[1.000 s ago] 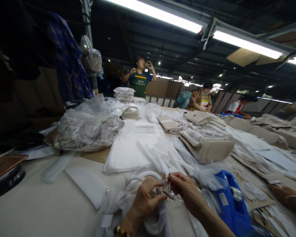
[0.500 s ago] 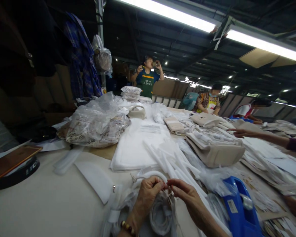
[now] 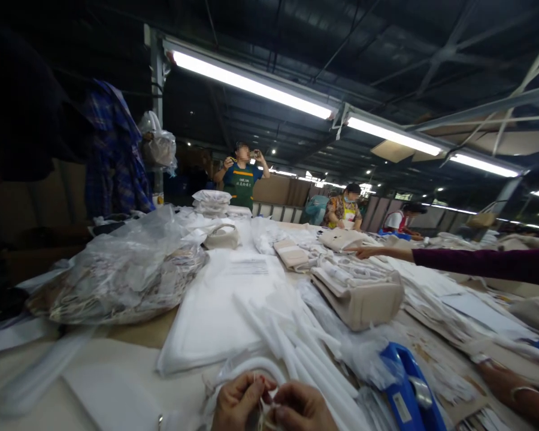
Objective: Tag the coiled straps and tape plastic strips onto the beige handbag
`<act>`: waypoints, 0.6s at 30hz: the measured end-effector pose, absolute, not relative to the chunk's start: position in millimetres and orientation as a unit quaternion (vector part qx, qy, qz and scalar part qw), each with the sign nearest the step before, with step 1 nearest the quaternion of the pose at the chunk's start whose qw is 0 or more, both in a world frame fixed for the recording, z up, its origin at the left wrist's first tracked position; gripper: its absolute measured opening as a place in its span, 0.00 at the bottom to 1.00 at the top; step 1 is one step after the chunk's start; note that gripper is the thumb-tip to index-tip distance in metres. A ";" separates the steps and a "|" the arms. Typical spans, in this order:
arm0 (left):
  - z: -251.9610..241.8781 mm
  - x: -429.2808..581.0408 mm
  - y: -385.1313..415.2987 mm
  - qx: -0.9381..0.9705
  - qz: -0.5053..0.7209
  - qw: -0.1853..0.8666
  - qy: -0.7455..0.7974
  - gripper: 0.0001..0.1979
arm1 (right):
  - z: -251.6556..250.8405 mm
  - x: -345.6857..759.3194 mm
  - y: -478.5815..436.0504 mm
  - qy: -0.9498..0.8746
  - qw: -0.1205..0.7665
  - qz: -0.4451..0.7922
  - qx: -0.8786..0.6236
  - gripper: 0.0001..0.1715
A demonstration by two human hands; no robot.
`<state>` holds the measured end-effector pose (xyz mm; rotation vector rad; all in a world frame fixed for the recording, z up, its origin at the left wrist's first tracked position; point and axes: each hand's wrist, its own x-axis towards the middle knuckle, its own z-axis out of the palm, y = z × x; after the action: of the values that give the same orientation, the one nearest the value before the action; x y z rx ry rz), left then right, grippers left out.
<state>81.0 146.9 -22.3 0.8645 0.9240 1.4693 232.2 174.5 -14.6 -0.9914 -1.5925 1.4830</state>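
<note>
At the bottom edge, my left hand (image 3: 239,400) is closed in a pinch, thumb against forefinger. My right hand (image 3: 302,407) is beside it, its fingers curled in a pinch as well. Thin pale strings (image 3: 264,414) show between the fingertips of both hands; their ends are hidden or cut off by the frame. Just behind the hands arches a white-wrapped bag handle (image 3: 263,363). Long white foam-like strips (image 3: 291,341) fan out beyond it, over a stack of white sheets or bags (image 3: 215,305).
A blue tape dispenser (image 3: 408,389) stands to my right. Beige handbags (image 3: 363,299) lie behind it. A plastic bag of stringed tags (image 3: 126,275) fills the left. A co-worker's purple sleeve (image 3: 485,263) reaches in from the right, above another person's wristed hand (image 3: 512,383).
The camera view has tilted up and turned right, so my hands appear lower. Both hands remain close together at the strings. The co-worker's purple-sleeved arm reaches farther across the table.
</note>
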 end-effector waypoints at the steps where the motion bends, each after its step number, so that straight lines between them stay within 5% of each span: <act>1: -18.2 80.5 144.9 0.363 0.628 0.560 0.400 0.23 | -8.5 233.6 169.8 -0.606 0.383 0.571 -0.400 0.27; 5: -6.7 79.9 141.7 0.344 0.658 0.532 0.408 0.20 | 11.8 243.8 158.9 -0.563 0.418 0.561 -0.440 0.19; 18: -7.0 83.6 138.1 0.427 0.587 0.528 0.442 0.20 | 16.6 253.6 152.7 -0.439 0.493 0.604 -0.447 0.19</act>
<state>83.6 138.1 -7.0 1.0202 1.0551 1.4014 253.6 152.7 16.6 -1.0850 -1.0643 1.4643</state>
